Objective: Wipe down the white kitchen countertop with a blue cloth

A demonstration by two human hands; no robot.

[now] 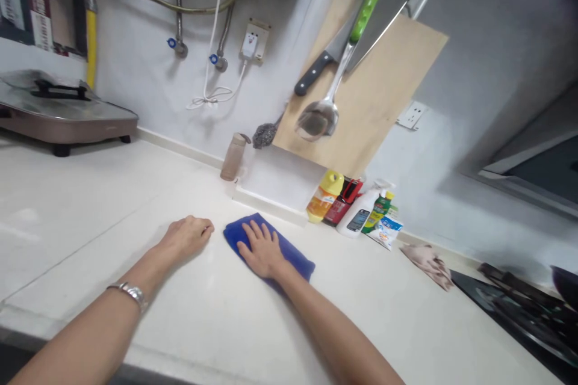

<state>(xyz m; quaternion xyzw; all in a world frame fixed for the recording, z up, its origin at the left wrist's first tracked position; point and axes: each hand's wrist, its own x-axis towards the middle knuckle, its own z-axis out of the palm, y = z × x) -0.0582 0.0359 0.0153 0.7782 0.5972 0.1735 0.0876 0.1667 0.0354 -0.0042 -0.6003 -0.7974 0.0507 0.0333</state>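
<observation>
My right hand (261,251) lies flat with spread fingers on a folded blue cloth (293,258). The cloth rests on the white countertop (217,325), its far edge close to the raised ledge by the wall. To the left, my left hand (189,234) is on or just over the counter with its fingers curled in, apart from the cloth. Nothing shows inside those curled fingers. A silver bracelet (130,293) circles the left wrist.
A wooden cutting board (374,96) hangs ahead with a knife (313,72) and a ladle (318,117). Below stand a bottle (233,156), a yellow jug (324,197) and a white spray bottle (359,213). An electric pan (67,111) sits left; a crumpled rag (427,261) and gas stove (510,313) lie right.
</observation>
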